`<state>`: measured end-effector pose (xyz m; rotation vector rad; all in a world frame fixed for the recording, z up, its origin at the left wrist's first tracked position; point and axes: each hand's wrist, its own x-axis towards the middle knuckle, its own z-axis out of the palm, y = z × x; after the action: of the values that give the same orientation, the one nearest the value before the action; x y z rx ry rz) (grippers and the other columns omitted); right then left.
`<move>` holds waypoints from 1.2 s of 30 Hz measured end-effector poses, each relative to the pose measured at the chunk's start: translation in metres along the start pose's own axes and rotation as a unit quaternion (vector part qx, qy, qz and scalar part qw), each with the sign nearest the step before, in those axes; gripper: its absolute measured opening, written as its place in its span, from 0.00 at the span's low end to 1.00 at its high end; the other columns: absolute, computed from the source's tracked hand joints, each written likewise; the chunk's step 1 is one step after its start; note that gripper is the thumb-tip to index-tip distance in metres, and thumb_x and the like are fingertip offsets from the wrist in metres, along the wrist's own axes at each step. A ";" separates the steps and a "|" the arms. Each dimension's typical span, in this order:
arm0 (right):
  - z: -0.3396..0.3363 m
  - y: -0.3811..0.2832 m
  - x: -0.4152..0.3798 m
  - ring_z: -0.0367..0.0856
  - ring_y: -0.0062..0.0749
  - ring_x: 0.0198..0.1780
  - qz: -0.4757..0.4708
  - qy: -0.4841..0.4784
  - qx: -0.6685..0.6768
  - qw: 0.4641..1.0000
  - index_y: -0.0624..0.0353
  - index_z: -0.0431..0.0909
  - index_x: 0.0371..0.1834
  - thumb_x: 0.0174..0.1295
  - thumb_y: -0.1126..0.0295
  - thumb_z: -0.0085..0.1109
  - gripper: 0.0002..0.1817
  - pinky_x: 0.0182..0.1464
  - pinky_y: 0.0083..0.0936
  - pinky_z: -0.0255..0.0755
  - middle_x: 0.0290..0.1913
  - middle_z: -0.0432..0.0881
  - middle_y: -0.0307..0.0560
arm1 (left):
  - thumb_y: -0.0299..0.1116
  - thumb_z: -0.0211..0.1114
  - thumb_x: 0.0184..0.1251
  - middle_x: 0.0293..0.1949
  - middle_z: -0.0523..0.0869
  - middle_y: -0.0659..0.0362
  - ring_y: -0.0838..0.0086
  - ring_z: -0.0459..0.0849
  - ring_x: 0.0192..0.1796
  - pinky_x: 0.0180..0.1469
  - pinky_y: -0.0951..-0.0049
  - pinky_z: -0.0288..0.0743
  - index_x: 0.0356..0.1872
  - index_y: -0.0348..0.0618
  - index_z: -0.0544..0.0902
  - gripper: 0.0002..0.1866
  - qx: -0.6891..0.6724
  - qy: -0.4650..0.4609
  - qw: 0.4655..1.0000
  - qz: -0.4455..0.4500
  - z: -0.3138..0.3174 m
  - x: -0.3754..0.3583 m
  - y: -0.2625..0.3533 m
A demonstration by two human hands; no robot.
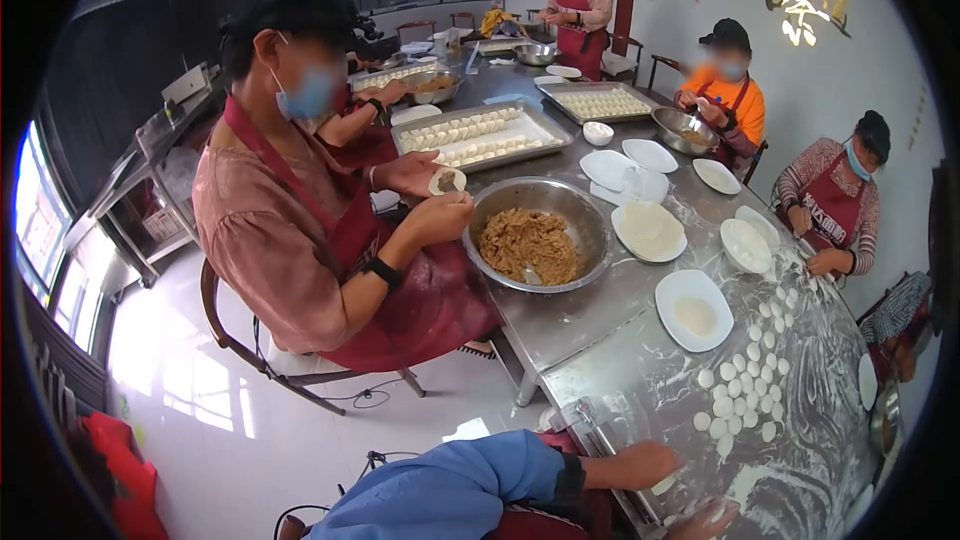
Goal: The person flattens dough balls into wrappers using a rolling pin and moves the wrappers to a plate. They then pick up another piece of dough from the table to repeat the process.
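Note:
My left hand (643, 465), below a blue sleeve (450, 485), is over the floured metal table at the bottom. Its fingers are closed on the edge of a pale dough wrapper (664, 483), which shows only in part beneath them. Just to the right, my right hand (705, 520) is low over the table, blurred and cut off by the frame's bottom edge. What it holds, if anything, is hidden. Several small flattened dough pieces (740, 392) lie in loose rows beyond my hands. A white plate (693, 310) with a thin stack of wrappers stands farther up.
A steel bowl (598, 260) of brown filling stands at the table's left edge. Beside it, a person (290, 190) holds a filled wrapper. Trays of dumplings (550, 145), more plates (650, 252) and several people line the table. Loose flour (800, 440) covers the surface at right.

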<state>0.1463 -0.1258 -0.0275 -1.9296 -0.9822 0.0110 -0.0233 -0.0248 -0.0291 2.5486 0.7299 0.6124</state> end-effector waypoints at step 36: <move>0.009 0.074 0.013 0.61 0.60 0.60 -0.004 -0.064 -0.109 0.992 0.61 0.72 0.49 0.60 0.66 0.53 0.16 0.62 0.48 0.55 0.56 0.65 0.67 | 0.27 0.49 0.57 0.27 0.77 0.50 0.57 0.79 0.34 0.34 0.61 0.72 0.42 0.36 0.71 0.12 -0.031 0.016 0.999 -0.016 -0.013 0.001 0.011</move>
<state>0.1980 -0.1284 -0.0832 -2.1461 -1.1151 0.0242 -0.0252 -0.0296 -0.0127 2.4700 0.7500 0.6577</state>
